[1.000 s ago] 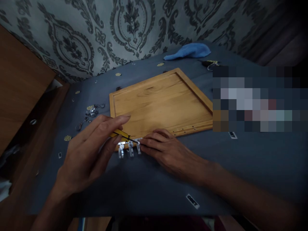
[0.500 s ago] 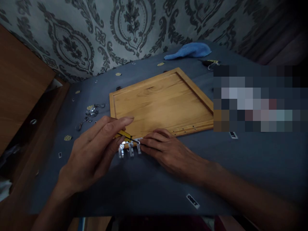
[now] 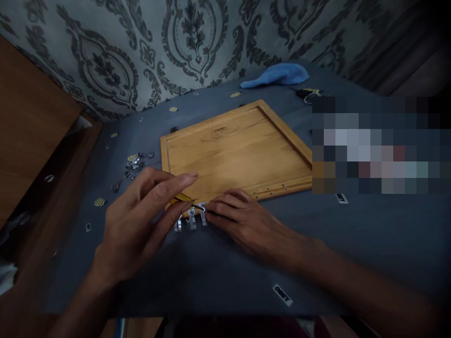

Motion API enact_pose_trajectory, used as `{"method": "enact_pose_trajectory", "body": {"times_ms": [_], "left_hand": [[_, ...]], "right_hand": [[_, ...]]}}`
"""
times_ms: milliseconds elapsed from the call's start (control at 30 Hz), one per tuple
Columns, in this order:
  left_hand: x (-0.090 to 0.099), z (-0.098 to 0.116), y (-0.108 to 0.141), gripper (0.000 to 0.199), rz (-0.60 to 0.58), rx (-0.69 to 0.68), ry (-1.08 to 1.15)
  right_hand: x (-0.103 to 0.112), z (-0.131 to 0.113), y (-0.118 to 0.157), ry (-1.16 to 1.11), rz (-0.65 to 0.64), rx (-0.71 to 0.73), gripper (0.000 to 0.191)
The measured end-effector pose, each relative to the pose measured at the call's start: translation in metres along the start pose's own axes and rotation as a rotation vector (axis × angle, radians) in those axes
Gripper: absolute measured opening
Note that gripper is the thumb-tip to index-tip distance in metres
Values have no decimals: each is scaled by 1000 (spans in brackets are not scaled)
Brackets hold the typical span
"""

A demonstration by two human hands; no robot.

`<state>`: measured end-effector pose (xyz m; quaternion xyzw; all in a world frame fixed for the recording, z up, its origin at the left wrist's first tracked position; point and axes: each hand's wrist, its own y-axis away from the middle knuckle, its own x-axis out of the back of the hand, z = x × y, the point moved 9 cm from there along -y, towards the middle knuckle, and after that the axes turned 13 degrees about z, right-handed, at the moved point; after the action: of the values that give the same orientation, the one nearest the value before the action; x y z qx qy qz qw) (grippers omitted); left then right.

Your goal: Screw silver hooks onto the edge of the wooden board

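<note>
My left hand (image 3: 141, 220) is closed around a yellow-handled screwdriver (image 3: 182, 197), its dark shaft pointing right and down. The tip meets a small metal hook (image 3: 203, 217) on the near edge of a framed wooden board (image 3: 225, 145). Beside it along that edge sit two more metal hooks, one (image 3: 192, 219) in the middle and one (image 3: 178, 224) partly behind my left thumb. My right hand (image 3: 243, 218) rests on the board's near edge, fingertips pressed at the rightmost hook. Several small dark holes show in the edge right of that hand.
Loose metal hooks (image 3: 134, 164) lie in a small heap left of the board. A blue cloth (image 3: 278, 75) is at the back, near a dark item with a ring (image 3: 308, 95). A wooden cabinet (image 3: 31, 122) stands left; a blurred-out patch covers the right.
My left hand has shifted slightly right and turned around the screwdriver, its thumb now further forward over the handle. The right hand, board and hooks stay put.
</note>
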<state>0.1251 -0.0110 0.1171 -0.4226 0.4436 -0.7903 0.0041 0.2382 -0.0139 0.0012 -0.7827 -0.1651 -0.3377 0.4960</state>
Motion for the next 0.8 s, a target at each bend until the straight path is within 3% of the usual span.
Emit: {"method": "enact_pose_trajectory", "body": {"times_ms": [367,800], "left_hand": [[-2,-8,5,33,-8,136,105],[1,-11,3,27,14,131,83]], "right_hand": [[1,0,-1,-9,8,0,25],[2,0,-1,-38,7,9,28]]}}
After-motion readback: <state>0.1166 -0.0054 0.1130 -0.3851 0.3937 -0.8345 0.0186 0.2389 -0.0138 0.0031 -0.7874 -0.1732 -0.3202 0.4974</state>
